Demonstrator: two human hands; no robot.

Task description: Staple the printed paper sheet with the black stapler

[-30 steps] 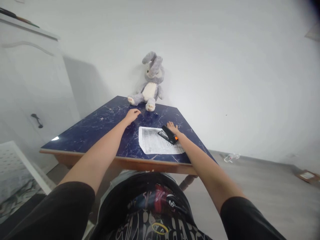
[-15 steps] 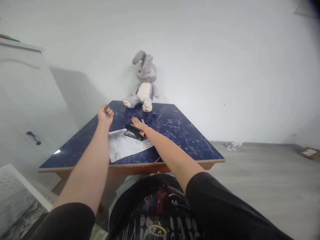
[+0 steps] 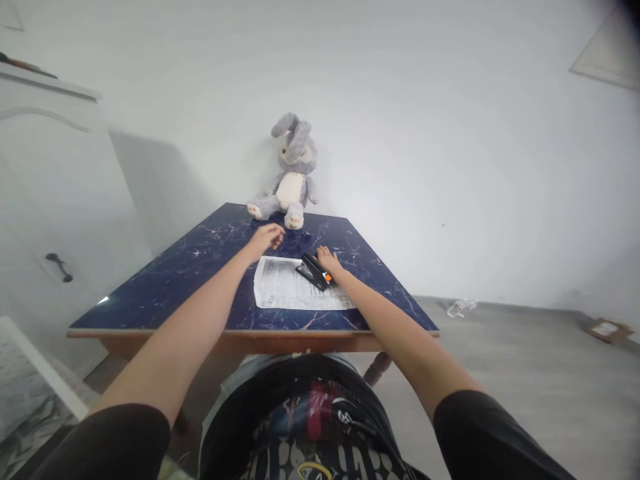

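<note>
Stapler (image 3: 314,272): black and orange, lying on the printed paper (image 3: 277,291), atop the blue marbled table (image 3: 165,280) | right hand (image 3: 328,258): fingers extended, just beside it, contact unclear | left hand (image 3: 269,238): fingers loosely curled, cannot tell whether gripping anything, near the plush rabbit (image 3: 291,190) seated at the far end

White wall (image 3: 425,147) above grey floor (image 3: 525,380)

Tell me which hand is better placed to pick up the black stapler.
Probably the right hand: it is close beside the black stapler, fingers extended, though contact is unclear. The left hand is farther off, beyond the far edge of the paper, with its fingers curled.
</note>
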